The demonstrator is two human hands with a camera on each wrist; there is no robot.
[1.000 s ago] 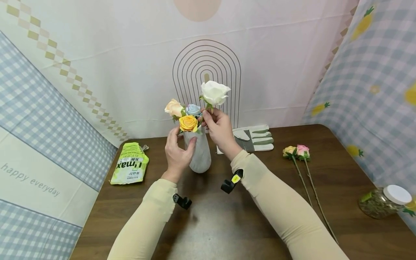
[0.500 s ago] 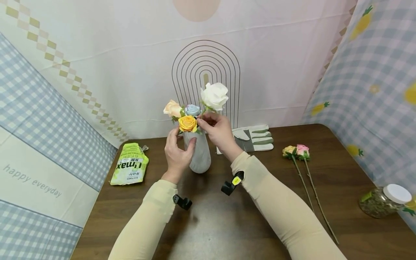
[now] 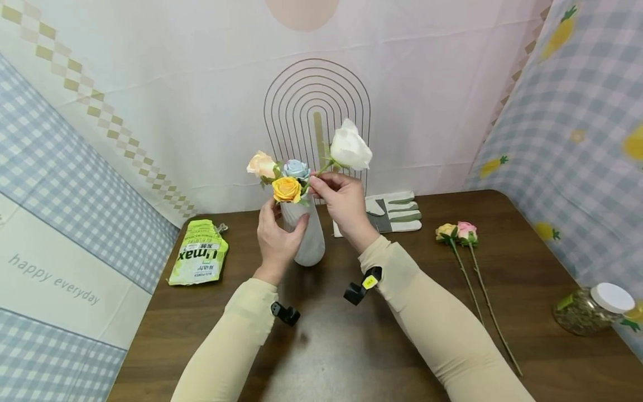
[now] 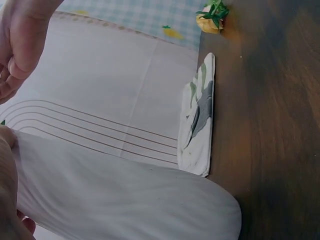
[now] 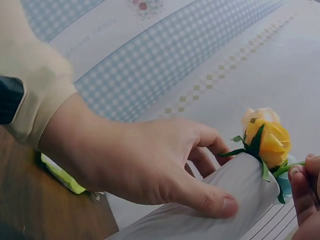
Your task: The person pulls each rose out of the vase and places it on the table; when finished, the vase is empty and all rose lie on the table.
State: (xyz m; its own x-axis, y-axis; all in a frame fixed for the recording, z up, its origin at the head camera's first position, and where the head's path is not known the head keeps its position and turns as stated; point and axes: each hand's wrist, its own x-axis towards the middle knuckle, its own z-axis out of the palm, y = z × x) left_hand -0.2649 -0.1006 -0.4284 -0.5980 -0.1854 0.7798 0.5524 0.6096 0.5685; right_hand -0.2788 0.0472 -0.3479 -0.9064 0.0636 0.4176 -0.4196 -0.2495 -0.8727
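Note:
My left hand [image 3: 278,240] holds a white vase [image 3: 311,243] near its mouth, fingers and thumb around it. The vase stands upright on the table. A yellow rose [image 3: 287,190], a blue rose [image 3: 296,169] and a peach rose [image 3: 262,165] sit in its mouth. On the right side of the mouth, my right hand [image 3: 348,207] pinches the green stem of a white rose [image 3: 350,146]. That bloom leans right above the hand; the hand hides the stem's lower end. In the right wrist view, the left thumb lies along the vase wall [image 5: 245,192].
Behind the right hand lies a white and grey glove [image 3: 397,212]. Two more roses, one yellow [image 3: 446,232] and one pink [image 3: 468,232], lie at the right. A white-lidded jar [image 3: 593,310] lies near the right edge. A green packet [image 3: 198,254] is at the left.
The white rose first dipped slightly, then tilted over to the right as the right hand shifted its hold on the stem. The left hand and vase have hardly moved.

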